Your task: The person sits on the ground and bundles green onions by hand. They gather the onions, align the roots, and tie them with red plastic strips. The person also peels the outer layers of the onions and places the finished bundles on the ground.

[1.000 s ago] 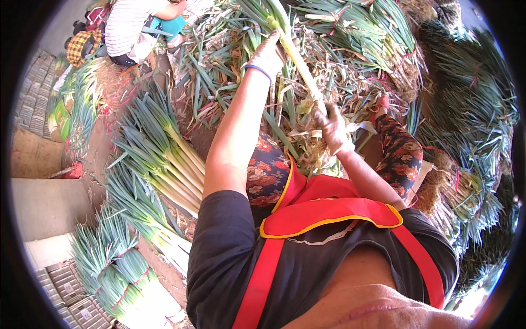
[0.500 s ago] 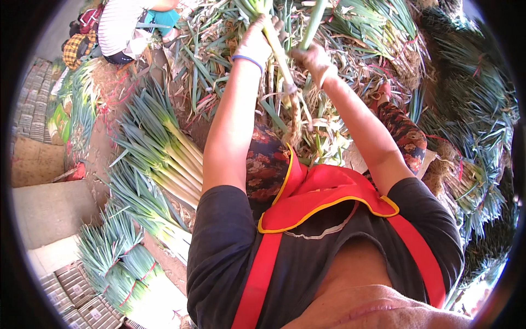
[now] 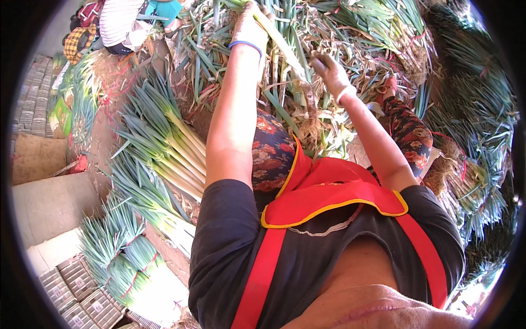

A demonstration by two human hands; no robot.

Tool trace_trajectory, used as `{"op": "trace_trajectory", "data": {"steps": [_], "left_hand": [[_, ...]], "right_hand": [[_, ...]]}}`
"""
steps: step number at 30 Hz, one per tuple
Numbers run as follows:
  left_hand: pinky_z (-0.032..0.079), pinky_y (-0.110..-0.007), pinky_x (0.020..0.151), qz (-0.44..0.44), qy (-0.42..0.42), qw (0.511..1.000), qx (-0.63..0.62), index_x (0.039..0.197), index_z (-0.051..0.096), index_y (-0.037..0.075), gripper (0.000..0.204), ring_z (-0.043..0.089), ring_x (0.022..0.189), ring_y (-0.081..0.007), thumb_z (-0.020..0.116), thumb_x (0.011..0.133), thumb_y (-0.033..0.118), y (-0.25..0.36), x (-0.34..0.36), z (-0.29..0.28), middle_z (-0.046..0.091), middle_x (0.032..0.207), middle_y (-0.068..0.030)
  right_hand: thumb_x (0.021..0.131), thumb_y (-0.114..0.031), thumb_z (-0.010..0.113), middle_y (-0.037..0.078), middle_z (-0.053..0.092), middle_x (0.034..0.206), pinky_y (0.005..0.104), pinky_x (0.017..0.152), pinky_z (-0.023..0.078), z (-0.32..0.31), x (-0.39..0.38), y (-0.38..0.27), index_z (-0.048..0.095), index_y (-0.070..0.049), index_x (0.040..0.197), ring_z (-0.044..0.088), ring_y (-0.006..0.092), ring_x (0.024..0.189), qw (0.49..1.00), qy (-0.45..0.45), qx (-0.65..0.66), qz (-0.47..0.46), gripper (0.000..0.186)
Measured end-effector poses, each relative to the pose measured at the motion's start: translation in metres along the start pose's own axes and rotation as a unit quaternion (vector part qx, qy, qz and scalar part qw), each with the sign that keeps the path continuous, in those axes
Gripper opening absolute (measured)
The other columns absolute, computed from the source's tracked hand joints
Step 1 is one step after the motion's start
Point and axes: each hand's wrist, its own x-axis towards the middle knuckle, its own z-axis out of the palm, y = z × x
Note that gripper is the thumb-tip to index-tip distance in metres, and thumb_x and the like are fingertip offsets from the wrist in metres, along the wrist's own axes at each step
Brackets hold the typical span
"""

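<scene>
My left hand [image 3: 252, 28], with a blue band at the wrist, is closed around a long green onion [image 3: 284, 48] at the top middle. Its pale stalk slants down to the right, toward brown, soil-covered roots [image 3: 311, 112]. To the right of the stalk is my right hand [image 3: 331, 75], a white band at its wrist. Its fingers are apart and it holds nothing that I can see. A loose green leaf [image 3: 299, 46] lies between the stalk and the right hand's fingertips.
Peeled green onions [image 3: 175, 145] lie in rows at my left, with tied bundles [image 3: 129, 268] below them. Leaf scraps [image 3: 208, 60] cover the ground ahead. Unpeeled onions [image 3: 471, 104] are heaped at right. Another person [image 3: 118, 24] is at the upper left; crates [image 3: 82, 290] stand lower left.
My right hand has let go of the green leaf and moved down and slightly right. My left hand, still gripping the onion, has shifted slightly left, and the stalk now slants more.
</scene>
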Motion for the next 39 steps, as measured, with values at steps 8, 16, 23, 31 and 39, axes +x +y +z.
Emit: {"op": "trace_trajectory", "data": {"steps": [8, 16, 23, 31, 39], "left_hand": [[0.049, -0.042, 0.066, -0.009, -0.016, 0.999, 0.032, 0.092, 0.055, 0.017, 0.024, 0.054, 0.072, -0.0226, 0.059, 0.087, 0.040, -0.001, 0.035, -0.040, 0.056, 0.081, -0.0030], [0.048, -0.046, 0.070, -0.011, 0.010, 0.999, 0.040, 0.097, 0.054, 0.018, 0.028, 0.052, 0.078, -0.0247, 0.060, 0.086, 0.042, 0.005, 0.006, -0.015, 0.054, 0.086, -0.0034], [0.044, -0.048, 0.084, 0.003, -0.064, 0.998, -0.006, 0.120, 0.052, 0.019, 0.046, 0.051, 0.102, -0.0265, 0.057, 0.087, 0.050, -0.031, 0.014, -0.006, 0.052, 0.115, -0.0024], [0.045, -0.039, 0.071, -0.005, -0.151, 0.988, 0.042, 0.114, 0.056, 0.021, 0.036, 0.050, 0.074, -0.0159, 0.055, 0.089, 0.046, -0.015, -0.005, 0.021, 0.050, 0.078, 0.0039], [0.045, -0.042, 0.079, -0.010, -0.105, 0.993, 0.045, 0.124, 0.051, 0.023, 0.043, 0.048, 0.085, -0.0208, 0.050, 0.090, 0.050, -0.014, 0.007, -0.002, 0.050, 0.097, -0.0050]], "right_hand": [[0.085, -0.021, 0.060, 0.015, 0.060, 0.085, 0.0418, 0.072, 0.048, 0.027, -0.004, -0.026, 0.060, -0.008, 0.097, 0.060, 0.0334, 0.081, 0.951, 0.023, -0.249, -0.180, 0.018], [0.089, -0.026, 0.052, 0.015, 0.067, 0.084, 0.0401, 0.076, 0.050, -0.020, -0.047, 0.031, 0.066, -0.009, 0.101, 0.065, 0.0325, 0.080, 0.889, -0.208, -0.406, -0.029, 0.025], [0.094, -0.050, 0.040, 0.021, 0.063, 0.096, 0.0409, 0.085, 0.045, 0.045, 0.031, -0.056, 0.052, -0.003, 0.115, 0.060, 0.0345, 0.095, 0.971, 0.152, -0.183, -0.010, 0.053], [0.094, -0.046, 0.044, 0.008, 0.059, 0.058, 0.0328, 0.043, 0.049, 0.030, 0.094, -0.016, 0.062, 0.000, 0.091, 0.054, 0.0184, 0.043, 0.944, -0.051, 0.254, 0.206, 0.050], [0.093, -0.057, 0.033, 0.022, 0.064, 0.097, 0.0422, 0.086, 0.045, 0.060, 0.035, -0.075, 0.059, -0.002, 0.104, 0.061, 0.0374, 0.095, 0.974, 0.172, -0.145, -0.031, 0.062]]}}
